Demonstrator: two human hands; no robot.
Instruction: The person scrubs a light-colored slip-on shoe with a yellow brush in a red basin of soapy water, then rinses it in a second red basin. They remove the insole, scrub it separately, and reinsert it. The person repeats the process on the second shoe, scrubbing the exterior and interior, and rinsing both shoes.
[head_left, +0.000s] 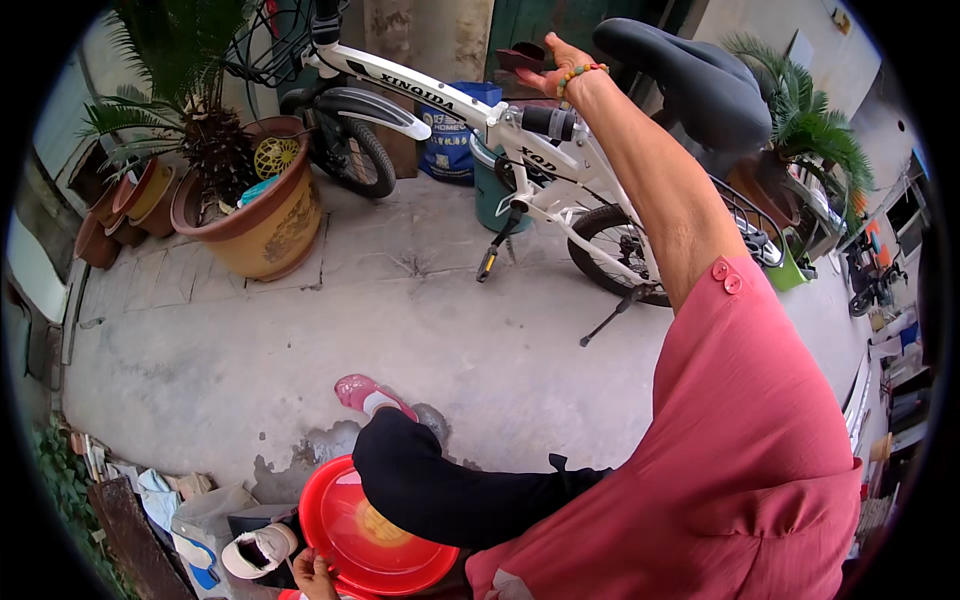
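My right arm reaches to the top of the head view, and my right hand (561, 66), with a beaded bracelet at the wrist, has its thumb and fingers spread around a small dark red object (520, 57). The frame does not settle whether they grip it. At the bottom, my left hand (315, 576) is bent beside the rim of a red plastic basin (442, 566) holding clear water; its hold is unclear. Left of that hand lies a pale shoe or cap (259, 551) with a dark opening. Part of another red container (345, 594) shows below.
A white folding bicycle (420, 88) with a black saddle (694, 82) stands on its kickstand, by a teal bucket (495, 191) and a blue bag (450, 135). A large potted cycad (255, 232) stands left. Wet concrete (289, 461) and a pink shoe (360, 391) are near the basin.
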